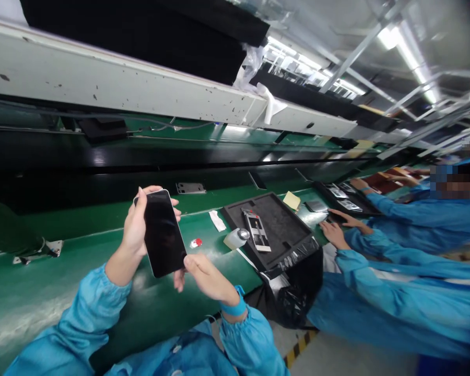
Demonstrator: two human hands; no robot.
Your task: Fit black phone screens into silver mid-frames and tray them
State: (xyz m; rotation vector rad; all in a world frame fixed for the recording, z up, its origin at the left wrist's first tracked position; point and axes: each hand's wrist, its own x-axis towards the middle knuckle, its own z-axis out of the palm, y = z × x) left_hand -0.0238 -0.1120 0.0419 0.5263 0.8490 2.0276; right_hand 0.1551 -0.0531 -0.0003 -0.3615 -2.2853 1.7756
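A smartphone (pixel 163 235) with a dark screen and a thin light frame is held up over the green bench, tilted, its screen facing me. My left hand (pixel 135 224) grips its upper left side, thumb along the edge and fingertips showing past the right edge. My right hand (pixel 207 277) pinches the lower right corner, thumb at the front edge and fingers partly behind. Just right of the phone lie a small red and white item (pixel 196 243) and a crumpled white tissue (pixel 218 221). Beyond them stands a whitish bottle with a metal top (pixel 237 238).
A black foam tray (pixel 282 219) holds a phone-sized part (pixel 257 230). Behind it sits a yellow pad (pixel 292 200). A grey phone frame (pixel 191 188) lies near the conveyor. A black bag (pixel 297 292) hangs at the bench edge. Co-workers in blue sleeves (pixel 376 277) work at right.
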